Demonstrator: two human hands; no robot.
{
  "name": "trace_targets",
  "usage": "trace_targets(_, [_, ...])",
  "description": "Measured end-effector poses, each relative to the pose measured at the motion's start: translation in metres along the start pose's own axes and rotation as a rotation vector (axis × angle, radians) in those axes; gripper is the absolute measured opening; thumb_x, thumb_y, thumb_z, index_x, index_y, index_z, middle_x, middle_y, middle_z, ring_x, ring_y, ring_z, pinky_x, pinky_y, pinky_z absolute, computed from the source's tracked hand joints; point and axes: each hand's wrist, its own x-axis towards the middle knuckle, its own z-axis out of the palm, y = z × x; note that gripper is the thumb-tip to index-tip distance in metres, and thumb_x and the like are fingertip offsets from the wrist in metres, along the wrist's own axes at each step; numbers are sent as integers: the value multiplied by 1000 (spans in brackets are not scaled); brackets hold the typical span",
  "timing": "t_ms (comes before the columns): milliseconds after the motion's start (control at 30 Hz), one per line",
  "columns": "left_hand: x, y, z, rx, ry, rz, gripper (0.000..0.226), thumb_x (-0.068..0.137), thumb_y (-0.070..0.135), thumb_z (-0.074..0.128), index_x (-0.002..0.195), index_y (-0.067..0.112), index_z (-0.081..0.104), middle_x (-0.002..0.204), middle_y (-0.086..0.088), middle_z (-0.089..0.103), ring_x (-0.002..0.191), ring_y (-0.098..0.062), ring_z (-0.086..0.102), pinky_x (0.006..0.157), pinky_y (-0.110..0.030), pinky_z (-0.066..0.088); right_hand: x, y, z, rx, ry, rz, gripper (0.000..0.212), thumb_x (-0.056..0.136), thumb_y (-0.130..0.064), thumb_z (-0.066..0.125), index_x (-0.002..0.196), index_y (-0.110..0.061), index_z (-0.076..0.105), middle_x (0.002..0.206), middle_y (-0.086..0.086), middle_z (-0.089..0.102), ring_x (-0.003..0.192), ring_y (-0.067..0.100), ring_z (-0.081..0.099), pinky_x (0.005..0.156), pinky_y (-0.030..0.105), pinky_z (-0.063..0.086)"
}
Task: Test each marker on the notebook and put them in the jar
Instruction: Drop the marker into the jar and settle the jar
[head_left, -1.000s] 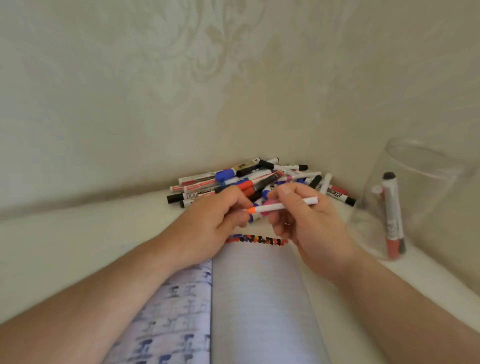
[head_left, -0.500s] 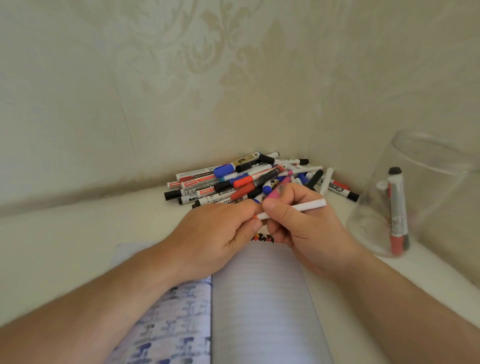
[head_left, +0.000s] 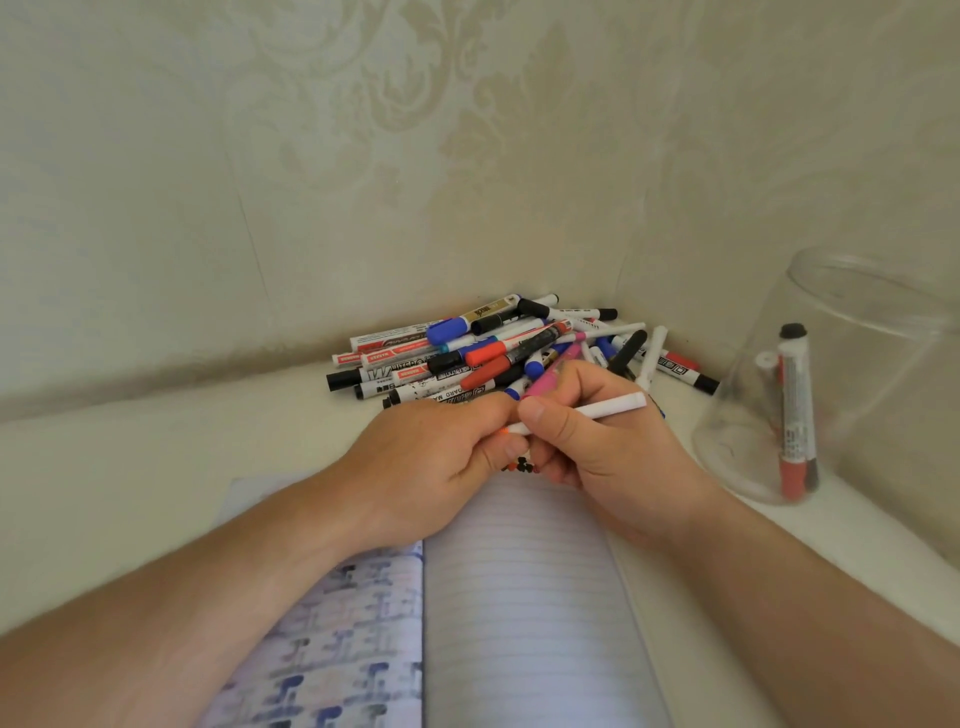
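My right hand (head_left: 602, 457) holds a thin white marker (head_left: 597, 410) with an orange tip, pinched between thumb and fingers, and also grips a pink marker (head_left: 550, 376). My left hand (head_left: 431, 467) pinches the orange end of the white marker; what it holds there is hidden by its fingers. Both hands hover over the top edge of the open lined notebook (head_left: 519, 613), where a row of coloured test marks (head_left: 522, 466) shows. Behind the hands, a pile of markers (head_left: 467, 353) lies in the corner. The clear jar (head_left: 852, 374) on the right contains a red marker and another.
The white surface (head_left: 130, 467) ends at wallpapered walls (head_left: 363, 156) at the back and right, forming a corner. The jar stands close to the right wall. The notebook's patterned left page (head_left: 337, 649) lies under my left forearm.
Both hands have come closer together and my left fingers now cover the marker's orange end, which was exposed a second ago. The view has tilted up slightly.
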Motion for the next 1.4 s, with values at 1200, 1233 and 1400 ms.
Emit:
trace_targets(1200, [6, 17, -11, 272, -249, -192, 51, 76, 81, 45, 123, 64, 55, 70, 16, 59, 66, 5, 51, 57, -23, 31, -14, -6, -41, -510, 271, 287, 34, 83, -7, 71, 58, -19, 51, 55, 12, 68, 47, 19, 58, 53, 30, 43])
trace_targets(1233, [5, 17, -11, 272, -250, -192, 51, 77, 81, 45, 123, 63, 56, 70, 15, 60, 67, 4, 52, 57, -24, 32, -14, -6, -41, -514, 270, 291, 33, 83, -7, 71, 60, -18, 51, 56, 12, 68, 47, 18, 58, 53, 31, 44])
trace_targets(1400, [4, 17, -12, 270, -255, -193, 52, 76, 81, 44, 123, 63, 56, 68, 16, 59, 66, 4, 53, 56, -24, 31, -15, -8, -38, -585, 269, 285, 26, 82, -8, 70, 65, -14, 51, 52, 8, 67, 40, 11, 53, 48, 24, 39])
